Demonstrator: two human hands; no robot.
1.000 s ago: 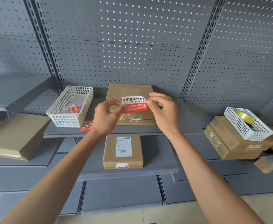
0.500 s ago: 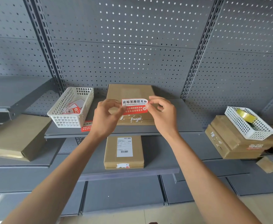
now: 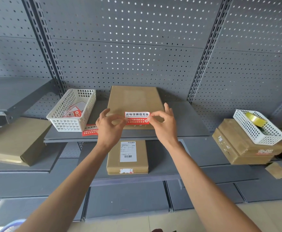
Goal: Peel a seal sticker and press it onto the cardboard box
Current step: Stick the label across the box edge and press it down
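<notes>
- Flanking the cardboard box on its shelf: a white basket of red stickers to its left, with a loose red sticker sheet just beside the basket.
- Below the cardboard box lies a smaller box with a barcode label.
- The seal sticker, reading "此标签撕毁无效", sits over the cardboard box's near edge. The left hand and right hand each have their grip pinched on one end.

Seal sticker between hands, over cardboard box

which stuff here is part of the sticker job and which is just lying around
In the job: seal sticker, cardboard box, left hand, right hand.
Lying about: white basket, loose sticker, labelled box, tape roll, stacked boxes.
</notes>
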